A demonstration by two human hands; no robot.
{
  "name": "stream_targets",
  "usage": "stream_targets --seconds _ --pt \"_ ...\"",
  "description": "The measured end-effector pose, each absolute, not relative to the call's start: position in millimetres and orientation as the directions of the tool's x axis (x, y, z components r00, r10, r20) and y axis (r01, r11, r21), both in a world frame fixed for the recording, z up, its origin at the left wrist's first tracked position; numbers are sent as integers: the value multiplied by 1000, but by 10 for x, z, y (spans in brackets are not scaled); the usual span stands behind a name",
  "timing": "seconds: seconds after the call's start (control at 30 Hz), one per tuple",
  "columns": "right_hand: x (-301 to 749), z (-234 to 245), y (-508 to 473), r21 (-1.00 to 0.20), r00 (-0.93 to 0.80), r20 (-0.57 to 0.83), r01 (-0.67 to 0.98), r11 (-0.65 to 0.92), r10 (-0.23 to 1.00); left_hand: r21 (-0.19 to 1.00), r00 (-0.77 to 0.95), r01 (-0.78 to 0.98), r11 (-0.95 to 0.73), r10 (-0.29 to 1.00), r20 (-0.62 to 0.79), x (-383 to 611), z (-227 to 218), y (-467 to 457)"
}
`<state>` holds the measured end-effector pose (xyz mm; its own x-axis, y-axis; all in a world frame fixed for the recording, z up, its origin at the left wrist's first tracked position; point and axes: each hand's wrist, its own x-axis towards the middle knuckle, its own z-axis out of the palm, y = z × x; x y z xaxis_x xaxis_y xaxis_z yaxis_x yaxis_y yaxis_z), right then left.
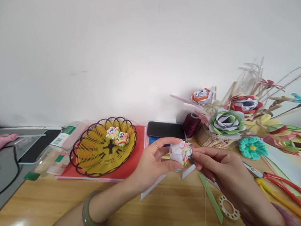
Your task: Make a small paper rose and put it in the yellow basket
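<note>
A small folded paper flower, white with pink and green edges, is held up above the front of the table. My left hand grips it from the left, thumb below and fingers behind. On the other side my right hand pinches at its coloured edge; a small dark bit shows by those fingertips, too little to name. Beneath the hands lie white paper strips and a green paper strip. A roll of tape rests by my right wrist.
A yellow woven basket with two small paper flowers stands on red paper. Behind are a black phone and a dark thread spool. Finished paper flowers, red-handled scissors and a pink glue gun lie around.
</note>
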<state>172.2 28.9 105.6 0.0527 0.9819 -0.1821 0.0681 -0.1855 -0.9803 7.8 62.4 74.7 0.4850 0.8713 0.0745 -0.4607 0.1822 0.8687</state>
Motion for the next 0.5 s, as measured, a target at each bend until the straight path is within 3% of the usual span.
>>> stream_targets --seconds 0.23,0.5 --pt "1628 1032 268 -978 153 -36 199 -67 988 898 440 -432 78 888 135 120 692 590" --pt "1743 1108 321 -967 -32 -249 73 -246 968 901 467 -424 91 875 131 94 702 601"
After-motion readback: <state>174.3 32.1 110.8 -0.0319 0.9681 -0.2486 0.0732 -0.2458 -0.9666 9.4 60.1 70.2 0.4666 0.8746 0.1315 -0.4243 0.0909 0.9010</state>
